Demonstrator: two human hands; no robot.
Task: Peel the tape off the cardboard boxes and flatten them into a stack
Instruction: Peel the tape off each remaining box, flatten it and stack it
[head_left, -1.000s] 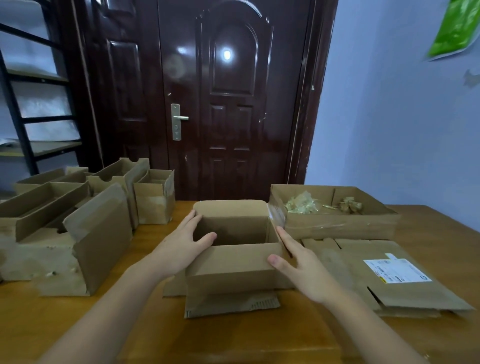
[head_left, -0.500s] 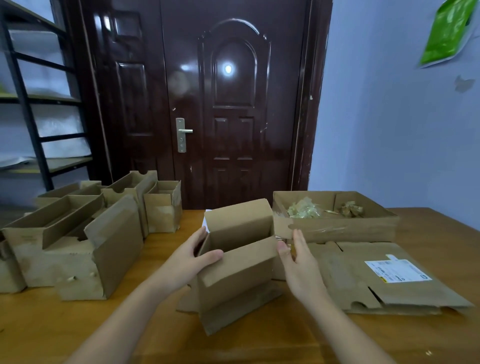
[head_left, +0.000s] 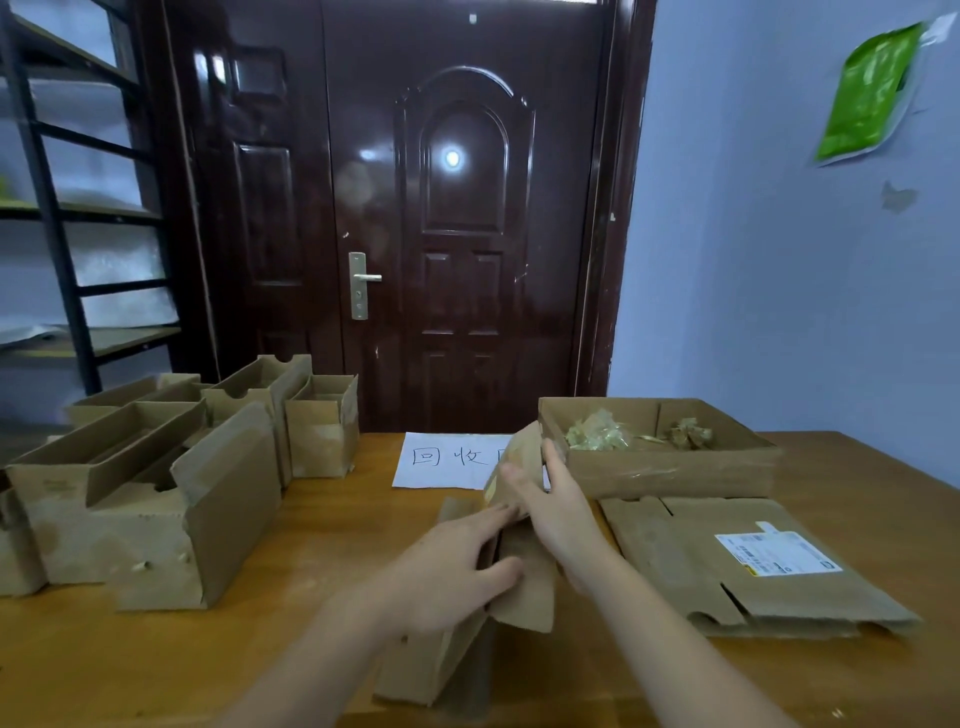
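Note:
A small brown cardboard box (head_left: 524, 587) stands collapsed nearly flat and on edge at the table's middle. My left hand (head_left: 447, 571) presses its left face with the thumb hooked around the front. On its right face lies my right hand (head_left: 558, 512), fingers up near the top edge. To the right rests a stack of flattened cardboard (head_left: 737, 566) with a white shipping label. Several upright, unflattened boxes (head_left: 156, 493) crowd the left side.
An open shallow box (head_left: 670, 467) holding crumpled tape scraps sits behind the flattened stack. A white sheet with handwritten characters (head_left: 447, 460) lies at the table's far middle. A dark door stands beyond, a metal shelf rack (head_left: 62, 249) at the left.
The box went from open and square to squeezed almost flat between both hands. It tilted upright and the white sheet behind it came into view.

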